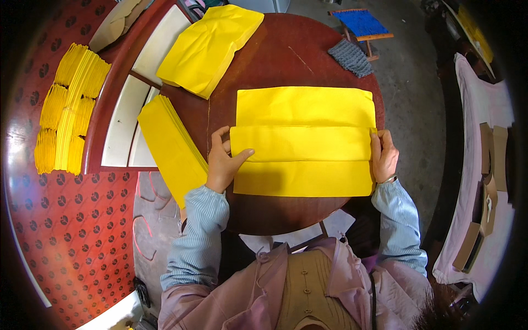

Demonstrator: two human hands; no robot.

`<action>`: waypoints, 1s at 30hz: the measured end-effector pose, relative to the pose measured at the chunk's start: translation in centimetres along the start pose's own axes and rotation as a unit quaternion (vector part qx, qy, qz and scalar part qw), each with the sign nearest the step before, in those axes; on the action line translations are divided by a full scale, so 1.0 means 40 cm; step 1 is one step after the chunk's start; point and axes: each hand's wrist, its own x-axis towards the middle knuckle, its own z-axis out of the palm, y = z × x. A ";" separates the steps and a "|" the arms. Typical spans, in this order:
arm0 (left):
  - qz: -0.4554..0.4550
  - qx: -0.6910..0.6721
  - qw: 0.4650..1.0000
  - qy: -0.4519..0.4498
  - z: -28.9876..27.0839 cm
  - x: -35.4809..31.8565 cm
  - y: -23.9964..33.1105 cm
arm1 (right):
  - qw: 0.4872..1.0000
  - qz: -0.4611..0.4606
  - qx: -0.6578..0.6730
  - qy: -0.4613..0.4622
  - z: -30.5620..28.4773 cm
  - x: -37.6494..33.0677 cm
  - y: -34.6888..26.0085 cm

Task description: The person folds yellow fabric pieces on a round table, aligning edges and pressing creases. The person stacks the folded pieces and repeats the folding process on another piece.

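A yellow sheet [302, 144] lies on the round red-brown table in front of me, a folded band running across its middle; whether it is paper or cloth I cannot tell. My left hand [224, 159] pinches the left end of that band, thumb on top and fingers underneath. At the opposite end, my right hand [384, 155] grips the band's right edge between thumb and fingers. Left of my left hand, a stack of long folded yellow sheets [173, 148] slants over the table's edge. Farther back sits a loose pile of wider, creased yellow sheets [209, 49].
The round table [291, 60] carries a grey knitted cloth [351, 58] at its far right rim. Bundles of folded yellow sheets [71, 110] rest on a red patterned surface [82, 220] at left. A blue-topped stool [363, 25] stands beyond; open cardboard boxes [484, 203] lie on pale cloth at right.
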 end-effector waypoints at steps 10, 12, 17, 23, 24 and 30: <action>0.014 0.116 0.987 0.107 0.053 -0.012 0.045 | 1.000 -0.018 -0.013 0.004 -0.008 0.001 -0.008; 0.041 0.136 0.982 0.123 0.061 -0.009 0.043 | 0.999 -0.028 -0.021 0.006 -0.008 0.002 -0.006; 0.064 0.261 0.949 0.163 0.082 -0.006 0.042 | 1.000 -0.018 -0.023 0.008 -0.003 0.000 0.000; 0.079 0.357 0.919 0.146 0.089 -0.005 0.059 | 0.999 -0.012 -0.048 -0.008 -0.006 0.001 -0.003; 0.114 0.386 0.903 0.152 0.087 -0.005 0.058 | 0.999 -0.001 -0.045 -0.010 -0.006 0.000 -0.004; 0.386 0.461 0.796 0.069 0.058 0.032 0.038 | 0.999 0.015 -0.036 -0.015 0.000 -0.006 0.004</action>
